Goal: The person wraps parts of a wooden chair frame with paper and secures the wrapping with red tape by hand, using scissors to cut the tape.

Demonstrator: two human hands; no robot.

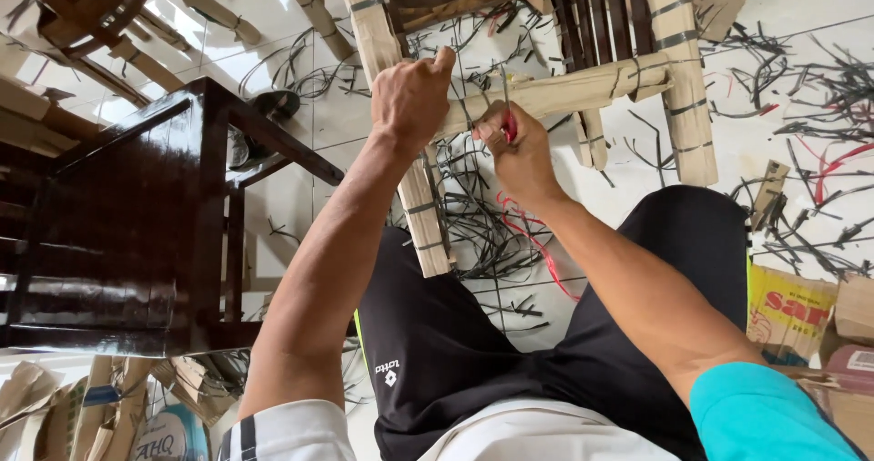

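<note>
- White tiled floor (pixel 801 51) fills the background, strewn with cut black plastic strapping (pixel 482 233) and a few red strands (pixel 537 243).
- Seated person, black shorts (pixel 455 352), looks down at both forearms reaching forward.
- Chair frame wrapped in brown cardboard (pixel 564 92) lies ahead of the knees; wrapped legs run toward the camera and a wrapped crossbar spans between them, bound with dark straps.
- Left hand (pixel 410 101): fingers curled over the wrapped crossbar where it meets the near leg, thumb raised; closed grip on the cardboard wrapping.
- Right hand (pixel 519 156): fist closed round a small red-handled cutting tool (pixel 508 126), its metal tip pointing up at the crossbar just beside the left hand. Exact tool type cannot be told.
- Hands sit close together, nearly touching, over the same joint.
- Dark glossy wooden chair (pixel 127 224) stands unwrapped at the left, just beside the left arm.
- Cardboard scraps (pixel 792 311) lie at lower right; more folded cardboard (pixel 55 406) at lower left.
</note>
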